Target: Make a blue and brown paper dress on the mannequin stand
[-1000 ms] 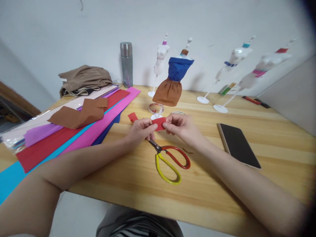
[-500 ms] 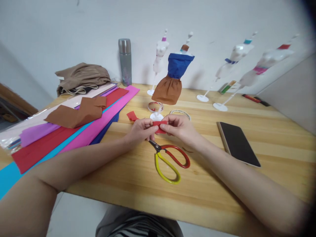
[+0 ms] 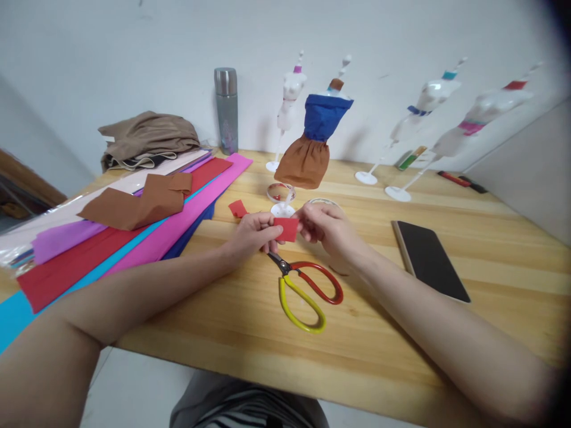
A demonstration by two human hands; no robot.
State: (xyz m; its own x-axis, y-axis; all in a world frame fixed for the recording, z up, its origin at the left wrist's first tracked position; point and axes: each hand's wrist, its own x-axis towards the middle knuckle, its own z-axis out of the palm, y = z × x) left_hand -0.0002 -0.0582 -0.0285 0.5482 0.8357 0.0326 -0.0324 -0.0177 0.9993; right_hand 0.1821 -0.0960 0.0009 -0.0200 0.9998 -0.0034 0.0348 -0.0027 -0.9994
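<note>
Between the thumb and fingers of my left hand [image 3: 259,233] is a small red fabric piece [image 3: 286,230], held flat and facing me. My right hand [image 3: 328,227] is at the piece's right edge, its fingers curled together; whether they pinch anything is hidden. Just below both hands lie scissors [image 3: 285,268] with one red and one yellow handle, their blade tips partly under my left hand. A red scrap [image 3: 238,208] rests beyond my left hand. Behind the hands stands a small mannequin in a blue top [image 3: 326,117] and brown skirt [image 3: 304,161].
Folded coloured sheets [image 3: 178,223] with a brown piece [image 3: 138,202] on top cover the left side. A brown cloth bundle [image 3: 149,137], a flask [image 3: 226,113] and several white mannequins [image 3: 292,89] line the wall. A phone [image 3: 430,260] lies at right; tape rolls [image 3: 281,192] sit behind my hands.
My right hand has let its thumb off the front of the red fabric piece and shifted slightly right and up. The piece now shows more fully, still in my left hand.
</note>
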